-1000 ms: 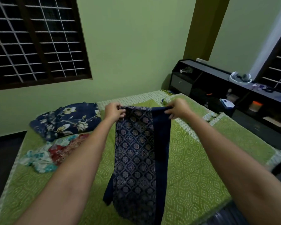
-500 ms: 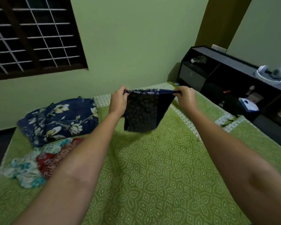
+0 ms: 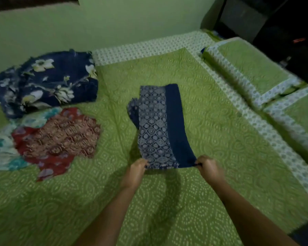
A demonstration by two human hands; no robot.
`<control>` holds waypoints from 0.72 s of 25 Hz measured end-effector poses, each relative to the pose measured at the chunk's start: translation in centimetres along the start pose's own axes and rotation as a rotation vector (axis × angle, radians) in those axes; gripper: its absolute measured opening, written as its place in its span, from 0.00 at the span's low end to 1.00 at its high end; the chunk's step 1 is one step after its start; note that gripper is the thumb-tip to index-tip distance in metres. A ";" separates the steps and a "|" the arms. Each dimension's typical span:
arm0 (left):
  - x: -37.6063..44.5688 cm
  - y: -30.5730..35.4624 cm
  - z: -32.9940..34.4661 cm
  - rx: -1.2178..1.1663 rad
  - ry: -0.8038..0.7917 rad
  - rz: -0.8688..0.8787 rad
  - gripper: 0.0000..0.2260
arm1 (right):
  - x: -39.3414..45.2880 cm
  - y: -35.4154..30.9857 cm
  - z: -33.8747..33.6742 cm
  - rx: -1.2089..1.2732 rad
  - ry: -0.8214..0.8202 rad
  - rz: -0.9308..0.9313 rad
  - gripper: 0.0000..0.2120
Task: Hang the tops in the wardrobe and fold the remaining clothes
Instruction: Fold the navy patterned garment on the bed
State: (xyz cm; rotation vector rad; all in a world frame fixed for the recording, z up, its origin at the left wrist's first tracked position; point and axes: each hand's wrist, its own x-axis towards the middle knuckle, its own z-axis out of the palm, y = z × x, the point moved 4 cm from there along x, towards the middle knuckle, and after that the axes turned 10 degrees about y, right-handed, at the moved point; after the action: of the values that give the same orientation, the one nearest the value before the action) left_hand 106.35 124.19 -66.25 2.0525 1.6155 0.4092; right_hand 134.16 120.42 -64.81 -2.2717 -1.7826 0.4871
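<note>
L hand (image 3: 135,172) & R hand (image 3: 208,168) pinched near corners of navy print cloth (image 3: 158,125), flat on bed (image 3: 212,139). Risk: uneven pull wd skew fold.

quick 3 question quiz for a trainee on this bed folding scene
1. True or false: the blue patterned cloth lies on the green bedspread.
2. Which end does the left hand and right hand pinch? A near end B far end
3. Fill in: the navy floral garment lies to the ___ of the patterned cloth.

Key: 1 true; 2 A; 3 left
</note>
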 end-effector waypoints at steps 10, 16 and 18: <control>-9.9 -4.5 11.8 0.476 -0.293 0.419 0.16 | -11.0 6.5 15.6 -0.260 -0.187 -0.398 0.17; -23.4 -4.5 14.8 0.456 -0.753 0.468 0.12 | -23.0 7.8 18.8 -0.188 -0.704 -0.365 0.13; -21.1 -3.5 15.1 0.403 -0.696 0.432 0.17 | -20.8 6.0 18.2 -0.012 -0.445 -0.364 0.17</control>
State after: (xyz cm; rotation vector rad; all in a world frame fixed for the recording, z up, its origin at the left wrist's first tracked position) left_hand 105.95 101.48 -79.32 2.4525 0.8775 -0.4971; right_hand 128.14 98.16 -81.21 -1.8775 -2.3430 0.9629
